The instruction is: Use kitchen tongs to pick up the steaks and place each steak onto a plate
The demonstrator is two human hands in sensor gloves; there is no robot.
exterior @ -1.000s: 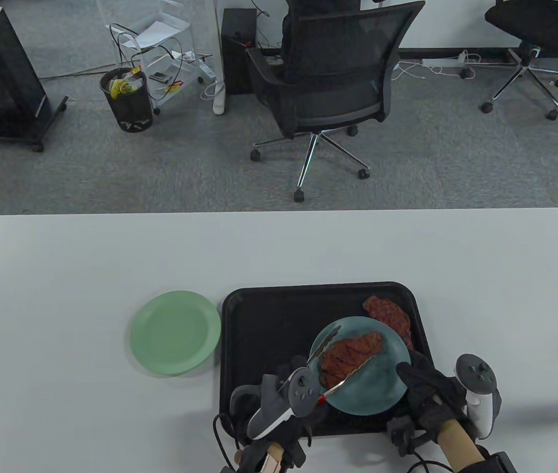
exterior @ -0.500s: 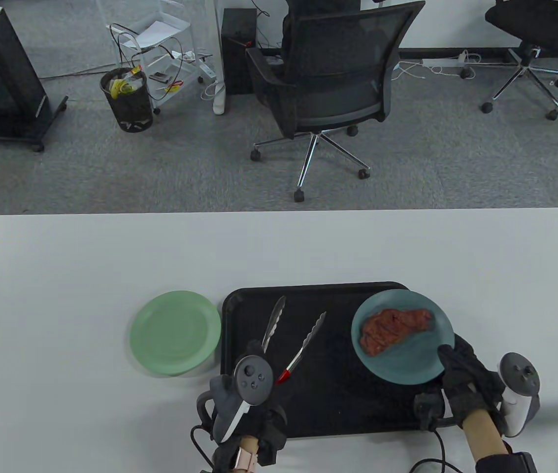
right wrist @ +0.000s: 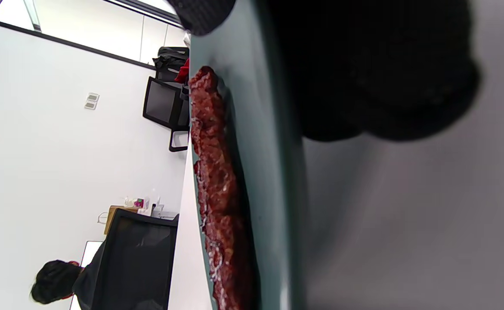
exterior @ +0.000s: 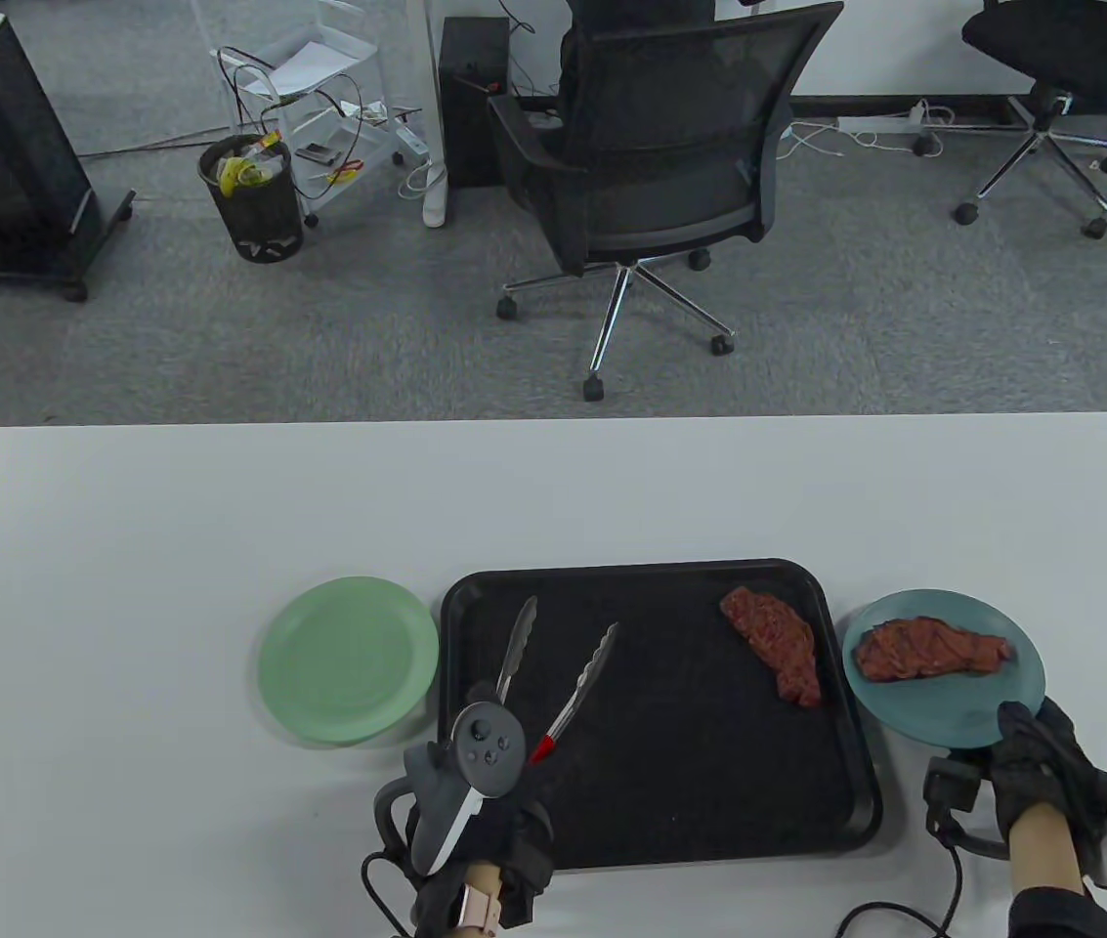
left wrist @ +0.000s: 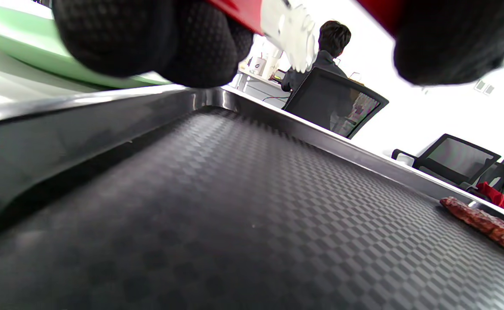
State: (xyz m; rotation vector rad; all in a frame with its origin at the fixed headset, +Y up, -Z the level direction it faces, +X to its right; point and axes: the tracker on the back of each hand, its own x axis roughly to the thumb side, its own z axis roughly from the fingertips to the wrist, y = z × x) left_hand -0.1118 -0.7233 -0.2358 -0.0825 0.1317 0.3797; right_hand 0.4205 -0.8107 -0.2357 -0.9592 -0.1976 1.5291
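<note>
Steak one (exterior: pixel 932 650) is seen lying flat across the teal plate (exterior: pixel 954 718), which sits on the white table (exterior: pixel 123 508) just to the right of the black tray (exterior: pixel 670 801), apart from its rim. In the right wrist view the same steak (right wrist: pixel 215 189) is seen edge-on along the plate surface (right wrist: pixel 260 129). The plate's near rim is pinched by the right hand (exterior: pixel 1046 772), thumb on top and fingers curled beneath; the gloved fingers (right wrist: pixel 363 77) fill the upper part of that view

Steak two (exterior: pixel 776 643) is found on the tray floor near the far right corner, not on any plate. In the left wrist view it (left wrist: pixel 488 226) appears low at the right edge, on the tray's checkered surface (left wrist: pixel 234 215)

Kitchen tongs (exterior: pixel 553 674) are held at their red-tipped handle end by the left hand (exterior: pixel 480 821), fingers curled round the handle; the two metal arms are spread wide apart over the left part of the tray and nothing is between them. Whether the tips touch the tray cannot be told. Gloved fingertips (left wrist: pixel 157 38) and a red part of the tongs are visible at the top of the left wrist view

A green plate (exterior: pixel 348 660) stands on the table just left of the tray, nothing on it

Beyond the table, an office chair (exterior: pixel 651 176) and a wire bin (exterior: pixel 252 200) are noted on grey carpet
</note>
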